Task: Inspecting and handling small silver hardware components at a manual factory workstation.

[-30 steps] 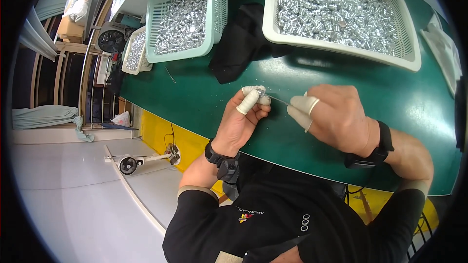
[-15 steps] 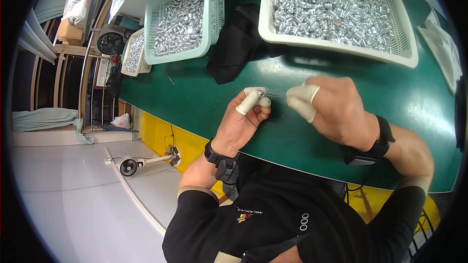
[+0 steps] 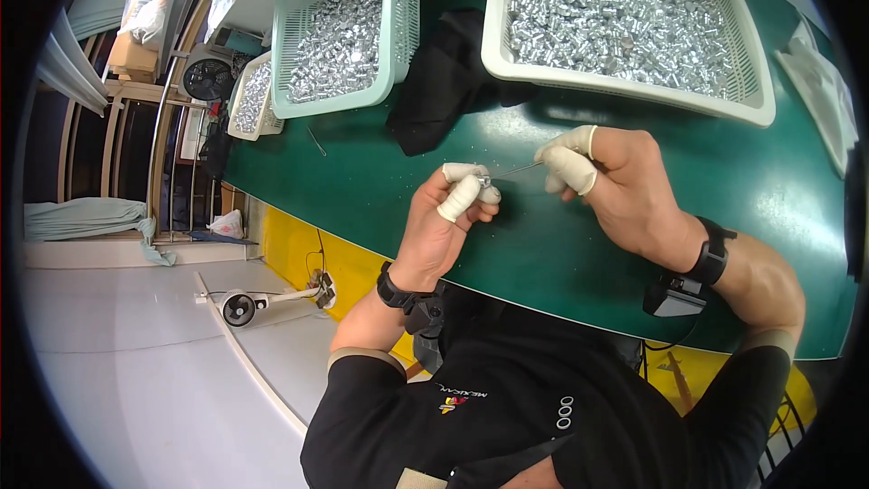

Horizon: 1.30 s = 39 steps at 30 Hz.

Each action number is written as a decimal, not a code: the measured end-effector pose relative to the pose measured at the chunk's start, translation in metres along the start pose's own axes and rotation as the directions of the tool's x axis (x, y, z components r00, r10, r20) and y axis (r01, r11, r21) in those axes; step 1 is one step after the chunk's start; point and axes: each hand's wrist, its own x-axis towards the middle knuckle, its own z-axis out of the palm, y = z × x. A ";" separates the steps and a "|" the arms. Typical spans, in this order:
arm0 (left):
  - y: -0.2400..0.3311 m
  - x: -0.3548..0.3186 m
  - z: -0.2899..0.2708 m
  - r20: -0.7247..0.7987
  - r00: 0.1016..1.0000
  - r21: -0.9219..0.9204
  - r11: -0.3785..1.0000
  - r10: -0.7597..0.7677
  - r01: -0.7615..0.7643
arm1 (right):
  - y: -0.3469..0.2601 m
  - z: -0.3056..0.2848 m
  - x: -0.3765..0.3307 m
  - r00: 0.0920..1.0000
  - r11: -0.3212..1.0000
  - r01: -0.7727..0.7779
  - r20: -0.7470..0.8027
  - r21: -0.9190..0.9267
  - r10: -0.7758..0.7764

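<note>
My left hand [image 3: 451, 217] wears white finger cots and pinches a small silver metal piece [image 3: 486, 182] between thumb and forefinger, just above the green table [image 3: 380, 181]. My right hand [image 3: 615, 186], also in finger cots, holds a thin metal pin [image 3: 518, 169] whose tip points at that piece. Both hands hover close together over the table's near side. A white basket [image 3: 634, 86] full of small silver metal parts stands just beyond my right hand.
A pale green basket [image 3: 385, 45] with silver parts stands at the back left, and a smaller white basket [image 3: 237, 122] sits lower beside it. A black cloth [image 3: 444, 81] lies between the baskets. A fan [image 3: 206, 79] and shelves stand left of the table.
My right hand has opened out a little and moved slightly right, drawing the thin pin into view. My left hand has stayed in place holding the small piece.
</note>
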 end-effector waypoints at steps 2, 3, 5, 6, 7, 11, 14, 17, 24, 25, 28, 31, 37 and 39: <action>0.007 0.001 -0.012 -0.056 0.996 0.145 0.987 0.075 -0.066 | 0.000 0.001 0.000 0.999 0.993 -0.042 -0.010 0.110 0.043; 0.013 0.002 -0.022 -0.099 0.983 0.292 0.949 0.156 -0.121 | 0.002 0.001 0.000 1.000 0.997 0.008 -0.025 0.077 -0.006; 0.026 0.007 -0.045 -0.134 0.961 0.435 0.885 0.242 -0.162 | 0.005 0.003 -0.001 0.993 0.994 0.105 -0.050 0.010 -0.104; 0.035 0.012 -0.060 -0.144 0.922 0.581 0.785 0.359 -0.215 | 0.007 0.003 0.000 0.993 0.994 0.106 -0.051 0.011 -0.106; 0.043 0.015 -0.073 -0.134 0.872 0.710 0.659 0.471 -0.247 | 0.009 0.003 0.001 0.996 0.996 0.087 -0.027 -0.021 -0.087; 0.062 0.019 -0.106 -0.075 0.821 0.912 0.373 0.565 -0.173 | 0.016 0.003 0.003 0.999 0.996 0.046 0.007 -0.076 -0.045; 0.059 0.020 -0.119 -0.029 0.874 0.963 0.247 0.485 -0.105 | 0.018 0.005 0.002 0.999 0.997 0.048 -0.014 -0.055 -0.049; 0.061 0.016 -0.132 -0.027 0.899 0.980 0.188 0.437 -0.062 | 0.019 0.007 0.002 1.000 0.999 0.006 -0.008 -0.041 -0.006; 0.081 0.017 -0.078 -0.048 0.904 0.969 0.240 0.424 -0.061 | 0.031 0.010 0.003 0.970 0.967 -0.240 0.051 0.079 0.237; 0.086 0.021 -0.058 -0.005 0.922 0.937 0.323 0.386 -0.130 | 0.033 0.011 0.001 0.946 0.941 -0.320 0.083 0.106 0.312; 0.099 0.045 -0.004 0.195 0.941 0.855 0.421 0.278 -0.301 | 0.035 0.012 -0.001 0.954 0.957 -0.288 0.099 0.036 0.283; 0.104 0.086 0.028 0.287 0.933 0.769 0.528 0.217 -0.360 | 0.037 0.013 0.000 0.958 0.965 -0.264 0.121 0.003 0.261; 0.145 0.109 0.037 0.281 0.882 0.617 0.633 0.378 -0.467 | 0.028 0.007 0.001 0.956 0.965 -0.261 0.142 0.000 0.258; 0.163 0.111 0.011 0.230 0.885 0.671 0.592 0.405 -0.445 | 0.032 0.006 0.002 0.959 0.966 -0.257 0.131 0.017 0.252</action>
